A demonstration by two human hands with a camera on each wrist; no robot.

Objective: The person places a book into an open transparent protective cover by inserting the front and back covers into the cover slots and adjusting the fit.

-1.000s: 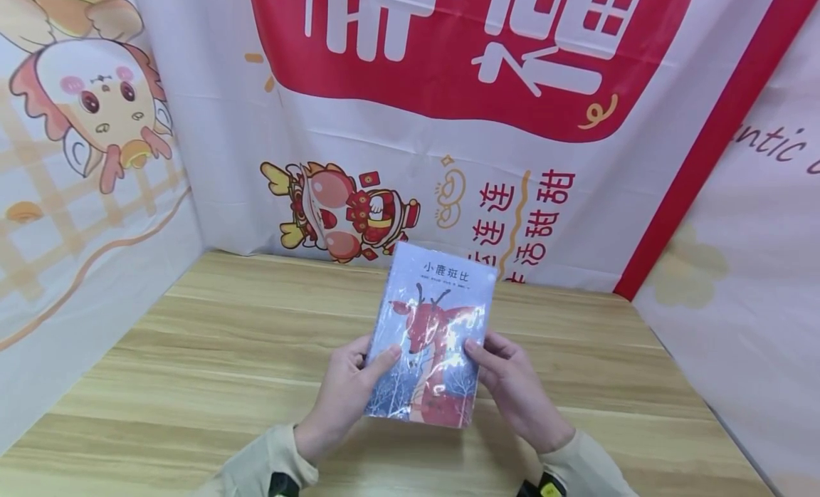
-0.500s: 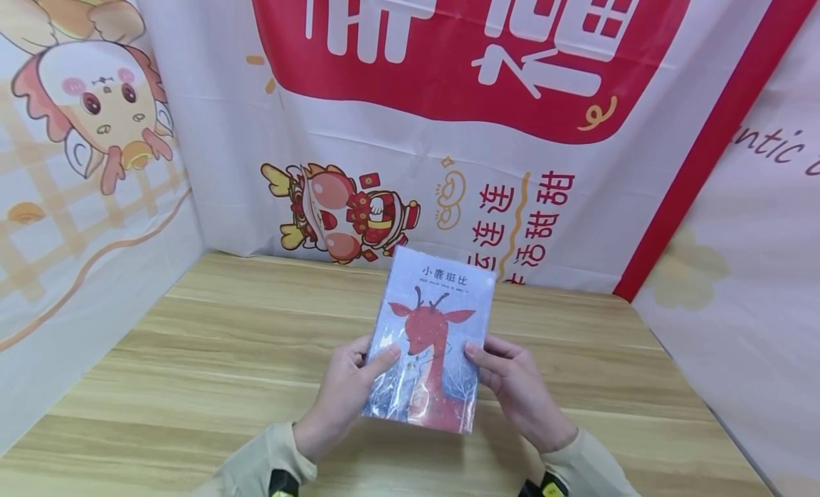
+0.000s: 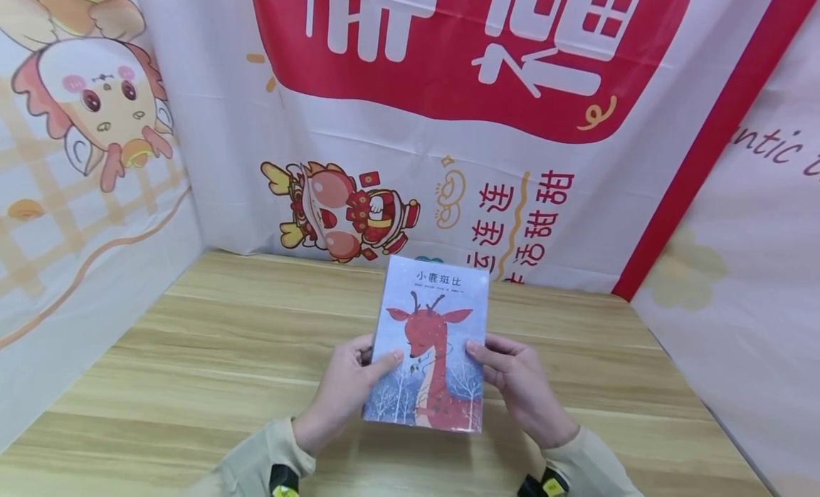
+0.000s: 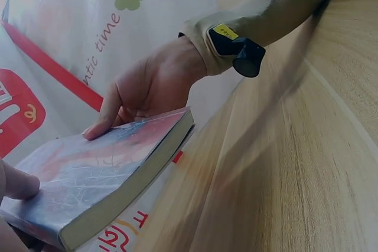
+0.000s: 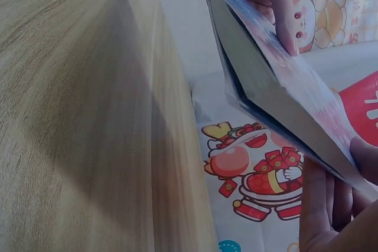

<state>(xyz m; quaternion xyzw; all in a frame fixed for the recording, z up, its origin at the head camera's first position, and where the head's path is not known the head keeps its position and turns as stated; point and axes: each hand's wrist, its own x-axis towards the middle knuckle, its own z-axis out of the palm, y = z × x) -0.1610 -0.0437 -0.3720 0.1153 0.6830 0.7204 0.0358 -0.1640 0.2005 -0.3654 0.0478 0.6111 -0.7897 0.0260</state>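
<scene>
A closed blue book (image 3: pixel 426 347) with a red deer on its cover is held up over the table, cover toward the head camera. My left hand (image 3: pixel 351 383) grips its left edge, thumb on the cover and fingers behind. On the opposite edge my right hand (image 3: pixel 522 386) holds it the same way. In the left wrist view the book (image 4: pixel 100 169) shows its cream page edges, with the right hand (image 4: pixel 153 84) beyond it. From the right wrist, the book (image 5: pixel 283 92) appears tilted above the table, with the curled fingers (image 5: pixel 319 199) under its back cover.
A wood-grain table (image 3: pixel 224 340) spreads beneath the hands. A white and red printed cloth (image 3: pixel 359 127) hangs behind it. Printed cloth walls stand at the left (image 3: pixel 96 198) and right (image 3: pixel 737 269). Dark wrist devices with yellow labels (image 3: pixel 554 486) sit on both sleeves.
The book has tipped slightly and its top edge has come lower and a little left in the head view. The glare on its cover has faded. Both hands keep their hold.
</scene>
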